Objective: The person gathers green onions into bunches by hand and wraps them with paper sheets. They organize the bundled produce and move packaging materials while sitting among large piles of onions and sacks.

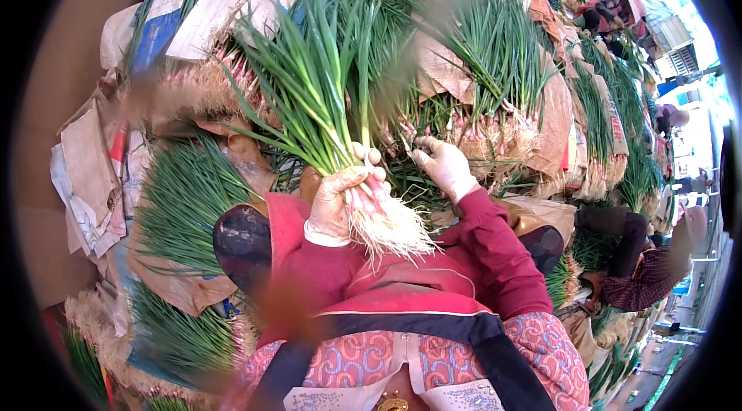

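My left hand [334, 198], in a pale, soiled glove, is closed round a bunch of spring onions [328, 106]. Their green leaves fan up and away from me, and the pinkish bulbs with shaggy white roots [390, 225] hang over my lap. To its right, my right hand [442, 169], also gloved, reaches down to the loose spring onions [406, 133] in front of me. Its thumb and fingers are drawn together at the stems; what lies between them is too small to make out.
Piles of spring onions [506, 63] lie ahead on brown and white sacks [556, 110]. More heaps [185, 202] lie at my left, beside crumpled sacking [93, 152]. A co-worker [645, 272] sits close on the right; other people are farther off. Blurred smudges cover parts of the view.
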